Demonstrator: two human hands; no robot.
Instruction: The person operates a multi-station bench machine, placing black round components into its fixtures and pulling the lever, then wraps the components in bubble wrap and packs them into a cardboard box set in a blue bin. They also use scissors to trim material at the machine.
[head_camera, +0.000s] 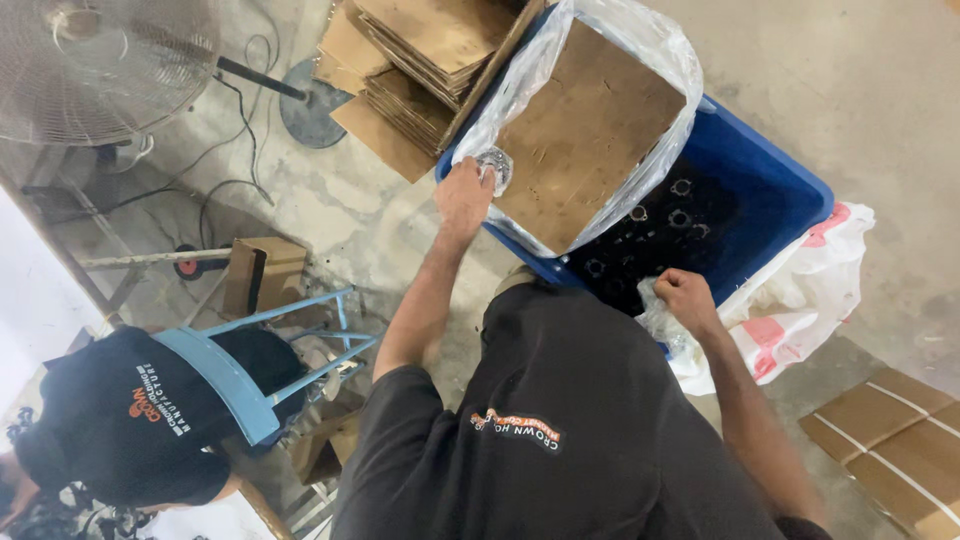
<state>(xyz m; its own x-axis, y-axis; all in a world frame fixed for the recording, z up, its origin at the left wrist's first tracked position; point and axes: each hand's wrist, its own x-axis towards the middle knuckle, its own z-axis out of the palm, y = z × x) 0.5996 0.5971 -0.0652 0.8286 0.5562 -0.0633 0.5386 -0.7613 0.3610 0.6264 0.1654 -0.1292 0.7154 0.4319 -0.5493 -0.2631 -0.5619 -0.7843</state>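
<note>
Glossy clear plastic film (655, 50) wraps a matt brown cardboard sheet (585, 130) over a smooth blue plastic bin (770, 170) on rough concrete floor (860, 80).

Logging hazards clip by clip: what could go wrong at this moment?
1. The left hand grips the clear plastic liner at its corner; thin film might tear or slip.
2. The cardboard sheet lies tilted in the liner over the blue bin, so it may slide.
3. The right hand holds crumpled plastic over dark ring-shaped parts; some could spill.
</note>
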